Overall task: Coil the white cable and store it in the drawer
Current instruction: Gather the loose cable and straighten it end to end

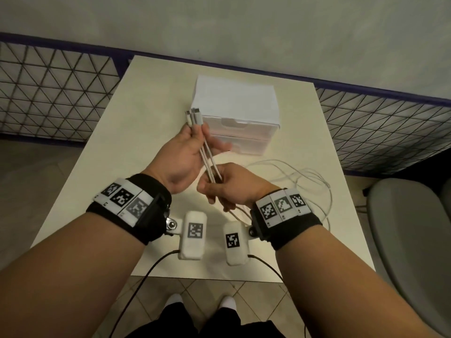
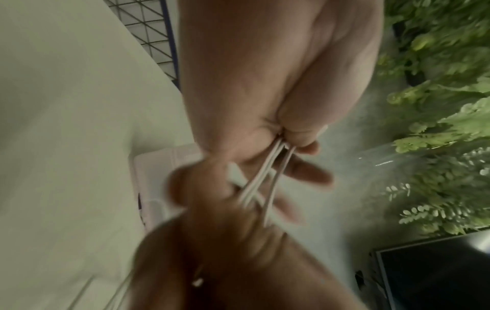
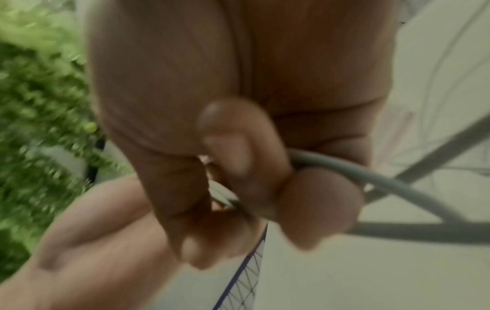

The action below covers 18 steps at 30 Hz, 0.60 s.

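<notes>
Held up over the table, the white cable [image 1: 207, 154] has its two plug ends [image 1: 192, 115] side by side. My left hand [image 1: 196, 132] pinches the doubled strands just below the plugs. My right hand [image 1: 214, 184] grips the same strands lower down, fingers curled round them. The cable's remaining length lies in loose loops [image 1: 305, 181] on the table to the right. A white two-drawer unit [image 1: 236, 106] stands just behind my hands, both drawers pushed in. The left wrist view shows the cable [image 2: 262, 178] running from my left hand [image 2: 289, 142] to the right one. In the right wrist view my right hand [image 3: 265, 188] curls round the cable [image 3: 397, 188].
The cream table [image 1: 117, 172] is small, with a mesh fence [image 1: 48, 93] behind and beside it. A grey chair [image 1: 410, 240] stands at the right. Black leads [image 1: 151, 264] hang from my wrist cameras over the near edge.
</notes>
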Motion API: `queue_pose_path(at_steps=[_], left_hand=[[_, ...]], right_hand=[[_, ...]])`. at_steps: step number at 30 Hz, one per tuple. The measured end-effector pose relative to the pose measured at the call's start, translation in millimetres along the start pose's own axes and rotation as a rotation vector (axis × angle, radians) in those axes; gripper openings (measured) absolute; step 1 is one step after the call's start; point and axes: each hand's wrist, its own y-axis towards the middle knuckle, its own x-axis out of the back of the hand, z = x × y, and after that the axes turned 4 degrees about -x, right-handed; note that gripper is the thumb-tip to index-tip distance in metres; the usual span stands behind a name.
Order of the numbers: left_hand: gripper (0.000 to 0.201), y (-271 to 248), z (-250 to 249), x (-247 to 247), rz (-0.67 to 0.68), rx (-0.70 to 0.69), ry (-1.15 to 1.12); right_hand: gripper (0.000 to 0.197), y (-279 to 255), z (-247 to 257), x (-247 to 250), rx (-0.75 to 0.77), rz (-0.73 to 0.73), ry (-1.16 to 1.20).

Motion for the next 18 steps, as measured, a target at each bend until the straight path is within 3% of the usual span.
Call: queue_pose_path(at_steps=[2, 4, 9, 18], left_hand=[[0.025, 2, -7, -2, -0.01, -0.004, -0.065], [0.026, 3, -8, -6, -0.038, -0.022, 0.013], [0.025, 6, -22, -11, -0.144, -0.148, 0.174], [0.024, 8, -38, -3, -0.23, -0.26, 0.224]], right_hand=[[0.019, -2, -4, 4, -0.085, -0.057, -0.185], [0.025, -5, -8, 12, -0.129, -0.128, -0.31], [0.022, -14, -32, 37, -0.309, -0.322, -0.768], [0.024, -28, -65, 64, -0.478, -0.648, -0.78]])
